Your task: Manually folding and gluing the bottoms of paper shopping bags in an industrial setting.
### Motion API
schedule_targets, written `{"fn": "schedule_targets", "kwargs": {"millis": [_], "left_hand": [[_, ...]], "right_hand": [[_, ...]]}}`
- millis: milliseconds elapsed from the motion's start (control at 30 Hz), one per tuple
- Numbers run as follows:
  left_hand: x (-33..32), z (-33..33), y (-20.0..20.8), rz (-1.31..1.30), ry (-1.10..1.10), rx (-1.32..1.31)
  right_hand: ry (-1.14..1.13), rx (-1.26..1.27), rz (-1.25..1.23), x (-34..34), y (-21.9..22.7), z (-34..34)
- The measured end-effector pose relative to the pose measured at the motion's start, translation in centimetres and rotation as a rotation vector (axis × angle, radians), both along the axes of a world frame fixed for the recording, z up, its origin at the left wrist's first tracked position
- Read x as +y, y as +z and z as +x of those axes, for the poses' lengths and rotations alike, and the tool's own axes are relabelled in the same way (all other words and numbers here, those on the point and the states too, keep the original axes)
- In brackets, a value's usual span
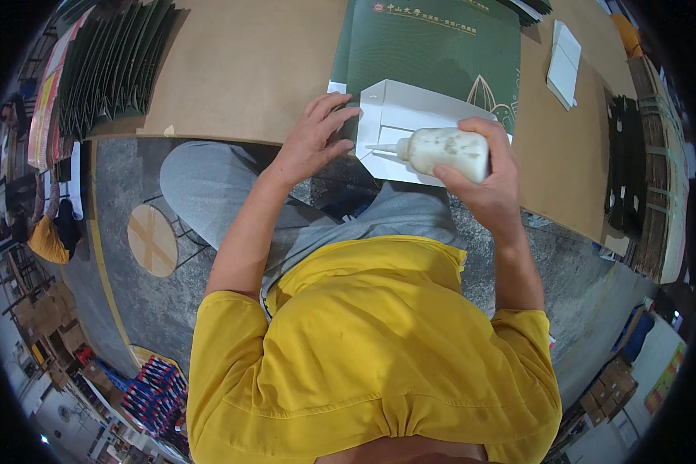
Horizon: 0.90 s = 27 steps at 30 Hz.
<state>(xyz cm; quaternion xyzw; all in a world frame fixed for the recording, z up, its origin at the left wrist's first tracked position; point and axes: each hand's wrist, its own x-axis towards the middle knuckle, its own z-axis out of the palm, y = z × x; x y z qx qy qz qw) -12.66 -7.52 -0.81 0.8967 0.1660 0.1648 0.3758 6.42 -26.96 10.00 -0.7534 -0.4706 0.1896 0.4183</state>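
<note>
My right hand (491, 185) is wrapped round a whitish squeeze bottle (445, 151) with smudges on its side. The bottle lies nearly level, its thin pointed nozzle turned left over a white folded card flap (414, 100). That flap belongs to or lies on a green printed card sheet (433, 50) at the table's near edge; the join is partly hidden by the bottle and hand. At the flap's left end is my left hand (309, 139), its fingers apart and curved, with the tips at or close to the card's edge. Nothing shows in its grasp.
The brown table (232, 69) carries a row of dark green folded cards (120, 62) at far left. A white card piece (564, 62) lies to the right, near tied bundles (653, 170) on the right edge. A round wooden stool (152, 240) stands on the floor at left.
</note>
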Motion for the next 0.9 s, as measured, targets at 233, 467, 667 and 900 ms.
{"fn": "schedule_targets", "kwargs": {"millis": [233, 467, 667, 900], "left_hand": [[0.0, 0.0, -0.1, -0.012, -0.032, -0.039], [0.0, 0.1, -0.2, -0.005, -0.035, -0.066], [0.1, 0.1, -0.3, 0.004, -0.029, -0.051], [0.0, 0.1, -0.4, -0.009, -0.017, -0.044]], "right_hand": [[0.197, -0.296, 0.09, 2.2, 0.3, -1.3], [0.23, -0.32, 0.098, 2.4, 0.1, -1.4], [0.226, -0.33, 0.084, 1.9, 0.3, -1.4], [0.234, -0.335, 0.045, 0.7, 0.7, -1.3]]}}
